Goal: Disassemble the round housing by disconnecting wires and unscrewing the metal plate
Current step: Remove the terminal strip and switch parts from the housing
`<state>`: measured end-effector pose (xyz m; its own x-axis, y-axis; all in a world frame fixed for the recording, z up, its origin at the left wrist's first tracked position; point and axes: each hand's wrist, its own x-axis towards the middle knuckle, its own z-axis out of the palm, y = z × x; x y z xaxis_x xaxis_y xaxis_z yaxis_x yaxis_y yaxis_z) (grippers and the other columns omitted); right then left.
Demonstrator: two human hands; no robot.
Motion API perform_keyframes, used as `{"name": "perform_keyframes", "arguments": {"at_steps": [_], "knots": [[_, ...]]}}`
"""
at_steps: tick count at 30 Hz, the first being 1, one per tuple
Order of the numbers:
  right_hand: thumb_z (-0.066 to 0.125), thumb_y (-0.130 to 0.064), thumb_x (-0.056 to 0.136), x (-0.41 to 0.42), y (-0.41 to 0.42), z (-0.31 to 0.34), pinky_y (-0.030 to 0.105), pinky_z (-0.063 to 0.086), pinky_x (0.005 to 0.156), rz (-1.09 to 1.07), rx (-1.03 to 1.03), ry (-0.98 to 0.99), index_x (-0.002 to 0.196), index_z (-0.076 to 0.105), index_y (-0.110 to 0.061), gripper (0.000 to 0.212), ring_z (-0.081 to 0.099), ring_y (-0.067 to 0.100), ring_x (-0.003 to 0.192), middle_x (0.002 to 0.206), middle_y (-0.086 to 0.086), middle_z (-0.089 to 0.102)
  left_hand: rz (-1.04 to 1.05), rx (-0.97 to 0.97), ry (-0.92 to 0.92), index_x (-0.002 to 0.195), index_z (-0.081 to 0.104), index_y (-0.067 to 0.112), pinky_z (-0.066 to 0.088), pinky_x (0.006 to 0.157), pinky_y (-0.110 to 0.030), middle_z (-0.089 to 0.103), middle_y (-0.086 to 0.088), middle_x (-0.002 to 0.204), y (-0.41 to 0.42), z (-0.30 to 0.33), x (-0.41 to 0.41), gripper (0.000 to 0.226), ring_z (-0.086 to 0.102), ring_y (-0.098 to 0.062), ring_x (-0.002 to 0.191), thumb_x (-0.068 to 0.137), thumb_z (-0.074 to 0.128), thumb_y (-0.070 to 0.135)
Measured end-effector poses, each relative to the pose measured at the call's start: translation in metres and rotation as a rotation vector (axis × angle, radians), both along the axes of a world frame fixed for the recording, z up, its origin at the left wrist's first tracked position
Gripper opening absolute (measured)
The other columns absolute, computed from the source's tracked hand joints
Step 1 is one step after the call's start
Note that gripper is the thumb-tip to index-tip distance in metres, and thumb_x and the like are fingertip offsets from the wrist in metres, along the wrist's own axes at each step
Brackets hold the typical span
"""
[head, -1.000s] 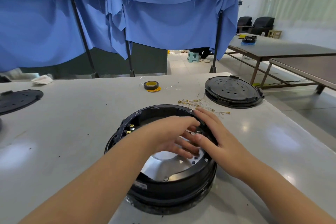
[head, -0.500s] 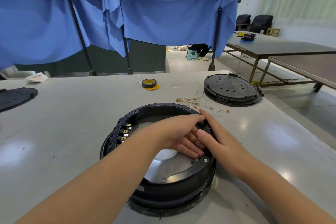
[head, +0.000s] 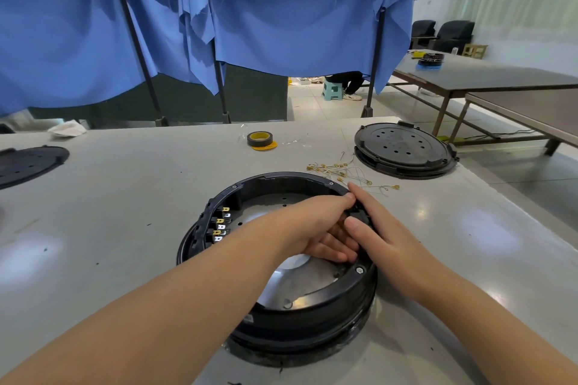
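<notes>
Head view. A round black housing [head: 300,319] sits near the front middle of a grey table [head: 125,212], open side up. Inside it lies a shiny metal plate [head: 300,281] fixed to the floor of the housing, with a screw head visible at its near edge; a row of brass terminals [head: 220,225] lines the inner left wall.

Both hands meet at the housing's right inner wall. The left hand [head: 316,228] reaches across the opening with fingers curled down and in toward the wall; what they hold, if anything, is hidden behind the hand. The right hand [head: 384,231] lies over the right rim, fingers extended along the rim and thumb pointing into the housing beside the left fingers; whether it pinches anything cannot be told.

Just beyond the housing, loose wires [head: 344,170] with brass ends lie scattered on the table. Further right rests a black round lid [head: 403,150]; another dark disc [head: 29,162] lies at the far left. A tape roll [head: 260,139] sits near the back edge, beneath blue cloth [head: 281,15] hung on poles.
</notes>
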<state>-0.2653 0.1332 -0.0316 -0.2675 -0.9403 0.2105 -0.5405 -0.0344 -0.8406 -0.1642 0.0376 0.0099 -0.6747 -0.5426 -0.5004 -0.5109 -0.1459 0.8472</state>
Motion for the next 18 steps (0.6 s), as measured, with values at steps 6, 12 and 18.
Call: {"name": "perform_keyframes", "arguments": {"at_steps": [6,12,18], "knots": [[0.044,-0.055,0.082,0.0003,0.0005,0.0016,0.017,0.019,0.112,-0.003,0.01,0.011,0.147,0.022,-0.042,0.07,0.022,-0.012,0.137,0.152,-0.023,0.027,-0.01,-0.012,-0.026,0.077,0.056,0.007,0.044,0.035,-0.015,0.055,-0.003,0.048,0.0007,0.001,0.0005,0.061,0.056,-0.01,0.034,0.102,0.027,0.055],[0.047,-0.048,0.081,0.0019,0.0002,0.0035,0.029,0.021,0.118,-0.005,0.016,-0.017,0.147,0.024,-0.04,0.071,0.024,-0.008,0.139,0.153,-0.019,0.03,-0.022,-0.046,-0.016,0.073,0.052,0.011,0.038,0.034,-0.012,0.053,0.001,0.043,0.0002,0.0006,0.0022,0.059,0.05,-0.007,0.032,0.103,0.025,0.054],[0.045,-0.039,0.076,0.0044,0.0009,0.0091,0.023,0.019,0.115,-0.017,0.051,0.004,0.148,0.023,-0.037,0.076,0.025,-0.004,0.139,0.153,-0.016,0.03,-0.03,-0.093,-0.054,0.076,0.056,0.004,0.048,0.04,-0.017,0.059,-0.003,0.044,0.0027,0.0054,0.0019,0.055,0.058,-0.013,0.036,0.103,0.032,0.047]]}}
